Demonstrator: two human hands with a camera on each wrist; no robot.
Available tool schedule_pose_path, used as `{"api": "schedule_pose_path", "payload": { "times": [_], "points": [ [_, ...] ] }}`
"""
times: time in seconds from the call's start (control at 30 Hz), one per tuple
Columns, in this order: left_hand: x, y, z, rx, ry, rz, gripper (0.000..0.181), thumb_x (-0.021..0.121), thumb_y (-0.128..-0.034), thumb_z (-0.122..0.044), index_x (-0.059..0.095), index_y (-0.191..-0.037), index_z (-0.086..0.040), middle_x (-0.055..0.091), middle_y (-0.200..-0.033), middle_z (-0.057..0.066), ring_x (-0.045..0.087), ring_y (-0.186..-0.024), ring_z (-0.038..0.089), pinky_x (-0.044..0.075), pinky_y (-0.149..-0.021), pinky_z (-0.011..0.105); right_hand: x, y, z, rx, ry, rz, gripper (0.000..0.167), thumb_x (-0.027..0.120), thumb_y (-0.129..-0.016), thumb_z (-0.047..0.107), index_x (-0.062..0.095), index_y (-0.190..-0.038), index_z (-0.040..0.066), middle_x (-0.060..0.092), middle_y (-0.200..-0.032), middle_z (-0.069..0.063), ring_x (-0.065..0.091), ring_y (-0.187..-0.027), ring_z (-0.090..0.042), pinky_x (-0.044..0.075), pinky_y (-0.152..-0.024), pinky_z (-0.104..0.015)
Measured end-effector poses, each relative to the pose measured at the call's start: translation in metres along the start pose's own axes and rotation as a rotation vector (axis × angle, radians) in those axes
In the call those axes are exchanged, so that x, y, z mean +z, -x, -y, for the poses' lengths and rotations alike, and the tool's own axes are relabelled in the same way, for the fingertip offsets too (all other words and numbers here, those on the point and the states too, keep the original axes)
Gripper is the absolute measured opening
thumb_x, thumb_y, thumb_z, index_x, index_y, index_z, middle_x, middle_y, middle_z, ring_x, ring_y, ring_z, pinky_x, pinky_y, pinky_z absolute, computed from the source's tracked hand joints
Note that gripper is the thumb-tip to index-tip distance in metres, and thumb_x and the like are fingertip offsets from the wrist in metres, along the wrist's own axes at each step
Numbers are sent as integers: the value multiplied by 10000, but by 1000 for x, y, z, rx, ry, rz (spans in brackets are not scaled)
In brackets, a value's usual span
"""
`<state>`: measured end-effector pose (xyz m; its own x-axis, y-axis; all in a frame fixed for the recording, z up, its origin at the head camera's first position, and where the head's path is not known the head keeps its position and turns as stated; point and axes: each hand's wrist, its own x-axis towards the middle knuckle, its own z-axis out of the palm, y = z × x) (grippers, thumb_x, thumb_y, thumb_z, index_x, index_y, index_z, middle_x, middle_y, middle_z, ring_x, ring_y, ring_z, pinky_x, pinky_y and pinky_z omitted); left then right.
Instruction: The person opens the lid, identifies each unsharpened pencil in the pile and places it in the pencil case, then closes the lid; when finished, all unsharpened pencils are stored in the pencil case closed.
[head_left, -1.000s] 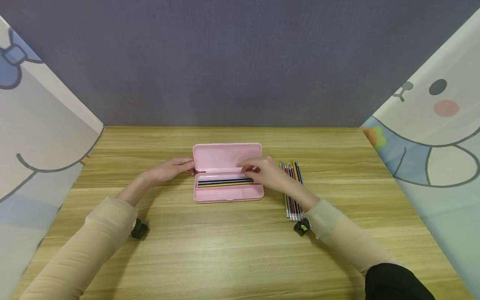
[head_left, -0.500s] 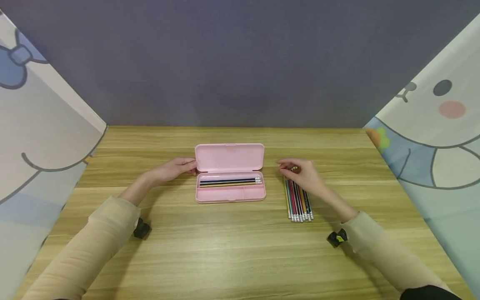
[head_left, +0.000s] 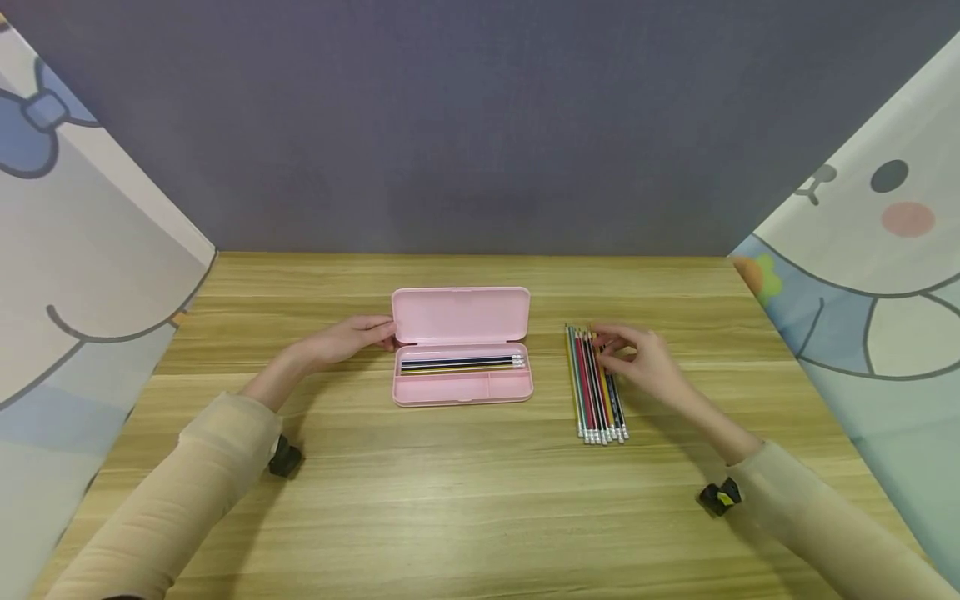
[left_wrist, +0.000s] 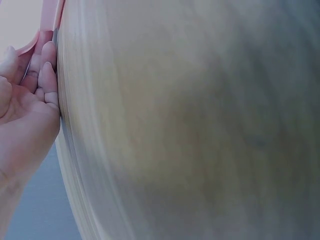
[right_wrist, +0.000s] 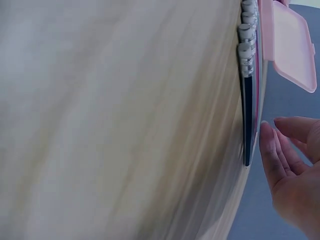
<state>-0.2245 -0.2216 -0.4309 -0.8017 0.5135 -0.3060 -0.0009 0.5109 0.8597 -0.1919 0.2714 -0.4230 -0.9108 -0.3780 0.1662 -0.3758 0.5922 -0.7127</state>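
Note:
An opened pink pencil case (head_left: 441, 387) lies on the table, its lid (head_left: 461, 315) folded back; several pencils (head_left: 457, 365) lie in the rear compartment. My left hand (head_left: 337, 342) pinches the lid's left edge; in the left wrist view, the thumb of the hand (left_wrist: 30, 107) is on one side of the pink edge and fingers on the other. Right of the case, loose pencils (head_left: 591, 392) lie side by side, eraser ends toward me. My right hand (head_left: 648, 362) hovers at their far ends, fingers loosely bent. In the right wrist view, the hand (right_wrist: 295, 175) is beside the pencils (right_wrist: 248, 105), holding nothing visible.
A wooden table (head_left: 420, 500) spans the view, with a dark grey panel (head_left: 472, 125) along its back edge. Cartoon-printed sheets (head_left: 90, 233) stand at the left and right sides. A small black device (head_left: 720, 497) is at each wrist.
My right hand has moved right, away from the case to the far ends of the loose pencils. My left hand has stayed on the lid's edge.

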Motion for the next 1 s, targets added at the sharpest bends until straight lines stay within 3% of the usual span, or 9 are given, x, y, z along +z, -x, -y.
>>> {"api": "schedule_pose_path", "payload": {
  "times": [0.17, 0.6, 1.0],
  "points": [
    [-1, -1, 1, 2, 6, 3, 447, 399, -1120, -400, 600, -1297, -41, 646, -1215, 101, 581, -1279, 299, 345, -1211, 566, -4, 7, -3, 17, 17, 12, 510, 749, -857, -104, 608, -1346, -59, 731, -1133, -249, 708, -900, -145, 598, -766, -163],
    [0, -1, 1, -5, 18, 9, 448, 405, -1121, -388, 588, -1324, -33, 631, -1250, 143, 556, -1309, 342, 332, -1221, 576, -9, 22, -1, 81, 109, 38, 545, 776, -858, -58, 601, -1374, -28, 743, -1149, -226, 734, -917, -314, 585, -722, -162],
    [1, -1, 0, 3, 9, 9, 449, 397, -1121, -396, 595, -1306, -38, 639, -1226, 110, 575, -1275, 293, 355, -1205, 560, -10, 27, 5, 143, 122, 32, 575, 783, -830, -71, 585, -1369, -74, 724, -1178, -255, 738, -893, -280, 583, -690, -160]
  ]
}}
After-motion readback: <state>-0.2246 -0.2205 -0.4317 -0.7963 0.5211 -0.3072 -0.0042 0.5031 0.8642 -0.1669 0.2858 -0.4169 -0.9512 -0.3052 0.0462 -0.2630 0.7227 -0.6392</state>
